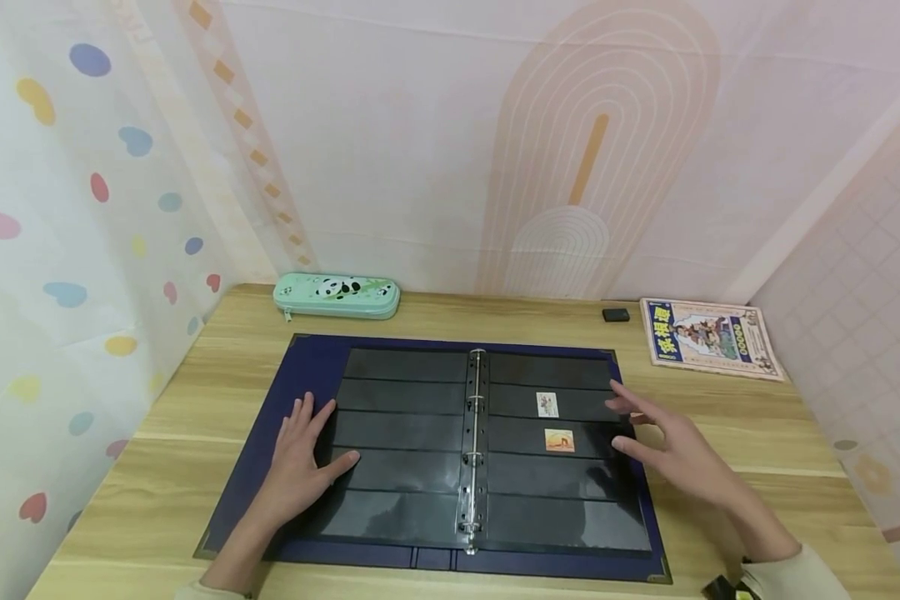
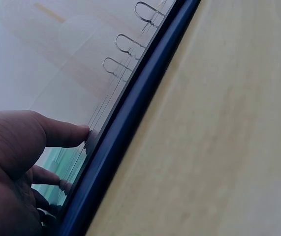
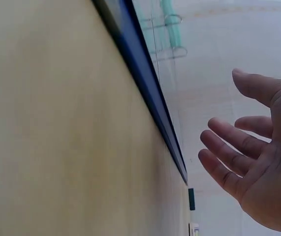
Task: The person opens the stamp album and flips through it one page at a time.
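A dark blue ring binder [image 1: 303, 367], a stamp album, lies spread on the wooden table with black strip-pocket pages. Metal rings [image 1: 474, 458] run down its middle. Two small stamps sit on the right page [image 1: 555, 483]: a whitish stamp [image 1: 547, 405] and, just below, an orange-yellow stamp [image 1: 559, 441]. My left hand [image 1: 300, 467] rests with spread fingers on the left page [image 1: 397, 475] near its outer edge; in the left wrist view its fingertips touch the page. Over the right page's outer edge is my right hand [image 1: 675, 454], raised above the album in the right wrist view, holding nothing.
A mint-green panda pencil case [image 1: 337, 297] lies at the back left. At the back right are a small black object [image 1: 616, 315] and a colourful printed booklet [image 1: 711, 339]. Patterned cloth [image 1: 405, 167] hangs behind the table and along both sides.
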Demonstrator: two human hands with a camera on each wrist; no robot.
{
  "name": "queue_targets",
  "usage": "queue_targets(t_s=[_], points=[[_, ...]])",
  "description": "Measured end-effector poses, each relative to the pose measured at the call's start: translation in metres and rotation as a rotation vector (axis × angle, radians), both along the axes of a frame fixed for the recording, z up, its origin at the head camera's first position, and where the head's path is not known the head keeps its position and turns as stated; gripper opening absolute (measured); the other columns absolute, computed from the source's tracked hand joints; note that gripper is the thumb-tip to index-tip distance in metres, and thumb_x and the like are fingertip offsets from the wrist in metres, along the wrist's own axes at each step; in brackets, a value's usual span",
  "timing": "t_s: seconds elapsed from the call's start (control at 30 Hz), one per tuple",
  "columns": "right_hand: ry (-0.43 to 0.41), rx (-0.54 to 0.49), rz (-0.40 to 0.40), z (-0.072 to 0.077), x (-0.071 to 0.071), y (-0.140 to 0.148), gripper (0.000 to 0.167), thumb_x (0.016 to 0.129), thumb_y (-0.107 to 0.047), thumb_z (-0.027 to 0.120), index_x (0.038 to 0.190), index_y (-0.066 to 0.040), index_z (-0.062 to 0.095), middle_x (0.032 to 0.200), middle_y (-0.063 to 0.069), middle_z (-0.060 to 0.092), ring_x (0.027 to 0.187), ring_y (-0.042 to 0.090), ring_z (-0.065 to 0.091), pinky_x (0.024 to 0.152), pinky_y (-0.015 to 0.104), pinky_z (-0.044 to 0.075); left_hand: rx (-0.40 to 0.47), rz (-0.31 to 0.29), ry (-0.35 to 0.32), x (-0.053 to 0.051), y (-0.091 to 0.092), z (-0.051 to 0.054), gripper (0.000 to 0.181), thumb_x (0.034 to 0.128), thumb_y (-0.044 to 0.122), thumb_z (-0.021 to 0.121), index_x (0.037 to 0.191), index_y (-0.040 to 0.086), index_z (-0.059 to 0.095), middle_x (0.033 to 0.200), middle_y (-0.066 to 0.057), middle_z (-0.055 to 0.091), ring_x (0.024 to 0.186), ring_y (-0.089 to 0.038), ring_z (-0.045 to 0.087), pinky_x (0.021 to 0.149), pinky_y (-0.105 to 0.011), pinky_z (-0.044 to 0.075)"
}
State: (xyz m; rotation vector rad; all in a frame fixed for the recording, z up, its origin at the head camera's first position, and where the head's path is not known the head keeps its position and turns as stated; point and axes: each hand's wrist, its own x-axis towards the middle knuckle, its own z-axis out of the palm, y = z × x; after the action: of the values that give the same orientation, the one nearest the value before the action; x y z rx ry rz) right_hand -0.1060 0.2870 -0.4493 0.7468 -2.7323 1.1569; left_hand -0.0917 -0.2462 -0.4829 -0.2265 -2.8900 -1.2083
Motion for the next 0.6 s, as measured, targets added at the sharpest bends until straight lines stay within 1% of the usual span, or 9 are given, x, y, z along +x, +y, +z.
queue_targets(t_s=[0.13, 0.23, 0.33, 0.4, 0.47, 0.53, 0.6], points=[[-0.029, 0.039, -0.015, 0.004, -0.013, 0.004, 0.073, 0.102, -0.008, 0.082, 0.164, 0.005, 0.047, 0.13, 0.011, 0.073, 0.116, 0.025, 0.069, 0.099, 0.029, 0.058, -0.008, 0.006, -0.004, 0.0, 0.001, 0.001, 0.092, 0.0967, 0.025, 0.086, 0.165, -0.013, 0.038, 0.175, -0.045, 0.007, 0.164, -0.063, 0.0, 0.131, -0.075, 0.0], [-0.083, 0.055, -0.031, 0.004, -0.025, 0.008, 0.075, 0.102, -0.01, 0.082, 0.165, 0.007, 0.045, 0.124, 0.01, 0.07, 0.11, 0.025, 0.067, 0.096, 0.031, 0.06, -0.019, 0.009, -0.011, -0.001, 0.002, 0.002, 0.092, 0.0969, 0.024, 0.086, 0.165, -0.012, 0.038, 0.175, -0.044, 0.007, 0.164, -0.063, 0.001, 0.131, -0.075, 0.001], [-0.12, 0.041, -0.027, 0.002, -0.037, 0.012, 0.078, 0.102, -0.012, 0.083, 0.165, 0.009, 0.043, 0.118, 0.011, 0.069, 0.104, 0.024, 0.066, 0.09, 0.03, 0.061, -0.027, 0.011, -0.016, -0.001, 0.002, 0.002, 0.092, 0.0971, 0.025, 0.086, 0.165, -0.012, 0.038, 0.175, -0.045, 0.008, 0.164, -0.063, 0.002, 0.131, -0.076, 0.002], [-0.121, 0.028, -0.015, -0.001, -0.044, 0.015, 0.081, 0.1, -0.013, 0.084, 0.165, 0.01, 0.042, 0.114, 0.012, 0.068, 0.099, 0.023, 0.065, 0.084, 0.027, 0.059, -0.031, 0.012, -0.019, -0.002, 0.003, 0.002, 0.092, 0.0973, 0.026, 0.086, 0.166, -0.012, 0.038, 0.175, -0.044, 0.008, 0.164, -0.063, 0.002, 0.131, -0.075, 0.002], [-0.118, 0.015, -0.019, -0.006, -0.052, 0.018, 0.083, 0.099, -0.017, 0.086, 0.165, 0.01, 0.043, 0.111, 0.011, 0.067, 0.094, 0.019, 0.064, 0.08, 0.023, 0.056, -0.032, 0.013, -0.018, -0.002, 0.003, 0.001, 0.092, 0.0974, 0.026, 0.086, 0.166, -0.012, 0.038, 0.175, -0.044, 0.008, 0.164, -0.063, 0.002, 0.131, -0.075, 0.002], [-0.142, 0.015, -0.029, -0.009, -0.058, 0.019, 0.085, 0.099, -0.02, 0.086, 0.166, 0.009, 0.042, 0.109, 0.01, 0.067, 0.093, 0.018, 0.062, 0.077, 0.022, 0.053, -0.033, 0.014, -0.014, -0.002, 0.003, 0.001, 0.092, 0.0972, 0.026, 0.086, 0.165, -0.012, 0.038, 0.175, -0.044, 0.008, 0.164, -0.063, 0.002, 0.131, -0.075, 0.002], [-0.187, 0.016, -0.041, -0.009, -0.063, 0.019, 0.088, 0.1, -0.025, 0.086, 0.167, 0.008, 0.04, 0.108, 0.009, 0.066, 0.091, 0.017, 0.06, 0.076, 0.023, 0.051, -0.033, 0.014, -0.008, -0.001, 0.003, 0.0, 0.092, 0.0968, 0.026, 0.087, 0.165, -0.012, 0.038, 0.175, -0.045, 0.008, 0.164, -0.063, 0.002, 0.131, -0.076, 0.002]])
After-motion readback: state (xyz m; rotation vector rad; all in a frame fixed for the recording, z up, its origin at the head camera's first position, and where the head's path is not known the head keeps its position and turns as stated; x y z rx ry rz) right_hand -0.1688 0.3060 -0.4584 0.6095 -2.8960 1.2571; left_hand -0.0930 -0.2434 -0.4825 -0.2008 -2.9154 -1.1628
